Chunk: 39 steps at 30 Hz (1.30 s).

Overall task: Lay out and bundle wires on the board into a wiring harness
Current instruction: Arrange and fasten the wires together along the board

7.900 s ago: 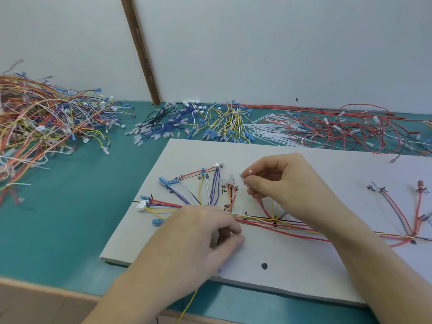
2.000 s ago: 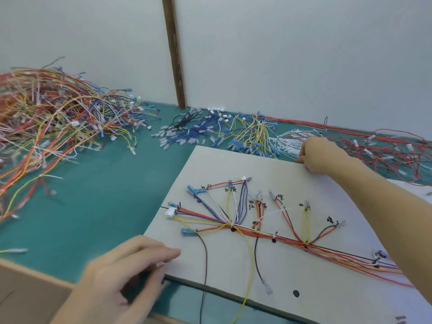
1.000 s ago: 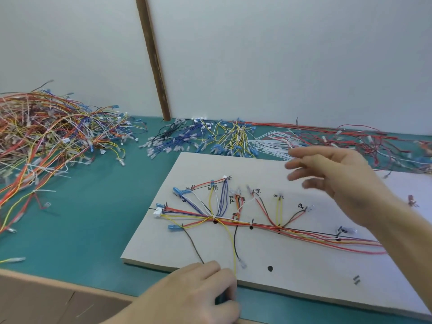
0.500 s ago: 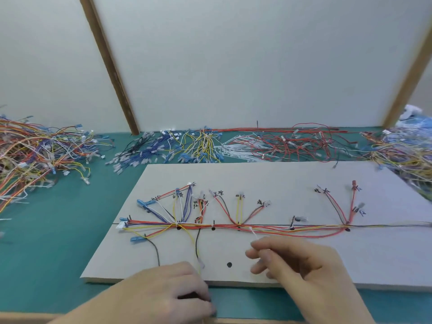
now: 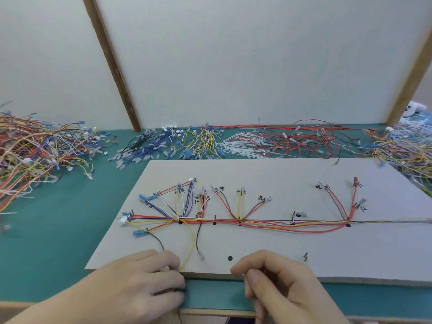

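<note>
Your left hand (image 5: pixel 149 284) curls over the board's (image 5: pixel 304 258) near edge, gripping the yellow wire (image 5: pixel 190 244) there. Your right hand (image 5: pixel 275 284) is curled; whether it holds anything, I cannot tell.

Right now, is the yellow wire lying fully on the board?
No. The yellow wire loops down past the board's front edge, beside the left hand.

board (image 5: pixel 280 249) is pale grey with black dots and black handwritten marks. wires (image 5: pixel 257 222) laid on it are mostly red, orange and yellow, plus some blue, purple, white and black, with blue connectors. surface (image 5: pixel 58 230) is teal. wall panels (image 5: pixel 233 54) are off-white with brown wood strips (image 5: pixel 112 64).
</note>
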Each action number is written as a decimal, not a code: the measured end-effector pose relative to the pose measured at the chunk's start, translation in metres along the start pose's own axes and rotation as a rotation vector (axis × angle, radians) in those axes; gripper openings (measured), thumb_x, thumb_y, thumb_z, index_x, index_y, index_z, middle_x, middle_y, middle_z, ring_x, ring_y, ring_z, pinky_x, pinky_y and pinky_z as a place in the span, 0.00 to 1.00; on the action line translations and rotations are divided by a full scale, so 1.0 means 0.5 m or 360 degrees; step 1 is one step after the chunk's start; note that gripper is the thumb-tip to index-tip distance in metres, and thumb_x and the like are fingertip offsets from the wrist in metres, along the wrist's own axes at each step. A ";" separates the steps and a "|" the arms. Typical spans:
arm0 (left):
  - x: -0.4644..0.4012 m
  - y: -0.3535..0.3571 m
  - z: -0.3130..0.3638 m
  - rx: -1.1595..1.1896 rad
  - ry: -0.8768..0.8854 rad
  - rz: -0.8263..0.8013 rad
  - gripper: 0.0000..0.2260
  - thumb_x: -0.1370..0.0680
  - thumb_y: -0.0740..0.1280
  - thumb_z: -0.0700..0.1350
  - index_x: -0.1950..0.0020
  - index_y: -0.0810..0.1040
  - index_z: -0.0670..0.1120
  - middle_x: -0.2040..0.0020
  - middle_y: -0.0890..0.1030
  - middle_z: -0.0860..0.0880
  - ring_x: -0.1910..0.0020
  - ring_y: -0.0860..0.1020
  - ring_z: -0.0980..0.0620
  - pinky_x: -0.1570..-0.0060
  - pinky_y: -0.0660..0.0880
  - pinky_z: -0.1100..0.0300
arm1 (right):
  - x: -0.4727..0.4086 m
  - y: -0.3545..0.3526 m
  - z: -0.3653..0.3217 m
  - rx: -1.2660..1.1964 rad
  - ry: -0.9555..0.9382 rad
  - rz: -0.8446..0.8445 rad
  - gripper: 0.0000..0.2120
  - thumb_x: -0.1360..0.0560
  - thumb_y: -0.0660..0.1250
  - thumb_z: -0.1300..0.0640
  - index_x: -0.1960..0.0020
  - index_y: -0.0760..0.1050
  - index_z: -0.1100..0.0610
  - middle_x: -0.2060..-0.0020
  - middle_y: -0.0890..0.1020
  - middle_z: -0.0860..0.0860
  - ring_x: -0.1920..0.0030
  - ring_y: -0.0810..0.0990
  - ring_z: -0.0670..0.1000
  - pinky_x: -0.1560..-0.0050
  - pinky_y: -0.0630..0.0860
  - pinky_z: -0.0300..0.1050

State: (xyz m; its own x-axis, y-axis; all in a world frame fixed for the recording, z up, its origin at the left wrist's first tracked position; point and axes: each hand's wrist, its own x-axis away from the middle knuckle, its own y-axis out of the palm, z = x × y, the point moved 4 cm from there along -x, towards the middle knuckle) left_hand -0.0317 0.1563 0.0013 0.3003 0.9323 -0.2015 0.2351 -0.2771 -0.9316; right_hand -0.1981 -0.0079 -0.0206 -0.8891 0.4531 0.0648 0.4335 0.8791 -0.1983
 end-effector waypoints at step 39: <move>-0.123 0.048 -0.033 0.1094 -0.0826 0.0157 0.24 0.26 0.71 0.67 0.32 0.74 0.64 0.45 0.79 0.67 0.42 0.75 0.67 0.36 0.65 0.64 | -0.049 -0.103 -0.033 0.0753 -0.0039 -0.0349 0.18 0.30 0.64 0.33 0.47 0.83 0.38 0.71 0.74 0.45 0.69 0.67 0.41 0.66 0.64 0.40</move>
State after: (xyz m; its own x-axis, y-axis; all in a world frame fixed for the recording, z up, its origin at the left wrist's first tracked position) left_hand -0.0293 0.0883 -0.0037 -0.2094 0.9460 -0.2474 -0.4311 -0.3164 -0.8450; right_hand -0.1962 -0.0619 0.0042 -0.9572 0.2575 0.1324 0.1282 0.7870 -0.6034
